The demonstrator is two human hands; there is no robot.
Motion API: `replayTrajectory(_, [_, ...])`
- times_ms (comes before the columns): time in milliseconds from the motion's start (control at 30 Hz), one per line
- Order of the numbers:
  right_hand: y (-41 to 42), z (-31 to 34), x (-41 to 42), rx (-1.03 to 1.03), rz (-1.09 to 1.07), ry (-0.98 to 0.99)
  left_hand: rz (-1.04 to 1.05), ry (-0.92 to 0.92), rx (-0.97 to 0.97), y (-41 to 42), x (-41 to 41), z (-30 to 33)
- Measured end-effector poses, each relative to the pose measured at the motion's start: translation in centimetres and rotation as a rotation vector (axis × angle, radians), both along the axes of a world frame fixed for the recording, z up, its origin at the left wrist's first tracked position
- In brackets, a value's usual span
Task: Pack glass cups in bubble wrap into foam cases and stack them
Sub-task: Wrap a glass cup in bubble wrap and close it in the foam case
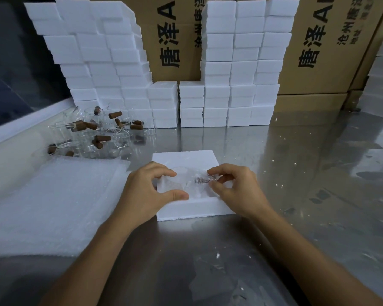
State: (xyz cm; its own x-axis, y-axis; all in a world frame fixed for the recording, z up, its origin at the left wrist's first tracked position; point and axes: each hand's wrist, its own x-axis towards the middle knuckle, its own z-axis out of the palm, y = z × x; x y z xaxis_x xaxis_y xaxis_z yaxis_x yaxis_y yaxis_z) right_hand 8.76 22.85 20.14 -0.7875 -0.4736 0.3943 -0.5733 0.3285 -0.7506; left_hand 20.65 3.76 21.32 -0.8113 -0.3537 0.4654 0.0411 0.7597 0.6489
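Cup (194, 183): mid-frame, wrapped, in case (186, 208); I judge it fragile, slippery.
Hands: left (146, 191) and right (237, 191) fingers pinch the wrap's ends.

Bright, even light falls from overhead onto the brushed steel tabletop (296, 173), which throws back soft grey reflections of the stacked white foam blocks (230, 62) rather than hard glare. Those blocks are nearly blown out, their edges hard to separate. Shadows stay faint and short. The wide lens bends the stacks outward toward the frame's sides, and the dark left corner and far right edge look smeared and soft.
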Motion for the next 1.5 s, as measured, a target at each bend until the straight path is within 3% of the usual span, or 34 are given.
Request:
replayTrajectory(200, [-0.2,0.2,0.0,-0.142,-0.047,-0.105,-0.012,-0.008,0.023,0.2,0.0,-0.1])
replayTrajectory(300, [-0.1,0.6,-0.4,-0.268,-0.059,-0.284,0.085,0.021,0.215,0.1,-0.3,-0.2])
replayTrajectory(433, [0.1,0.6,-0.9,-0.178,0.039,-0.467,0.099,-0.097,0.498,-0.7,-0.5,-0.7])
replayTrajectory(500, [0.1,0.6,-1.0,-0.193,0.038,-0.448,0.029,-0.054,0.579,-0.5,-0.5,-0.6])
replayTrajectory(767, [1.0,2.6,-0.4,-0.629,0.043,-0.297,-0.068,0.396,0.689,-0.6,0.0,1.8])
replayTrajectory(900, [0.8,2.6,-0.2,-0.686,0.011,-0.258,-0.059,0.446,0.672,0.0,0.1,2.0])
replayTrajectory(1167, [0.8,1.3,-0.4,-0.615,-0.037,-0.278,-0.049,0.264,0.46,0.2,-0.2,0.5])
replayTrajectory(1367, [0.8,0.7,-0.7,-0.443,-0.079,-0.297,0.056,0.186,0.316,0.0,-0.5,-0.4])
replayTrajectory(1500, [0.8,0.3,-0.6,-0.221,0.075,-0.339,0.052,0.111,0.418,-0.2,-0.9,-1.0])
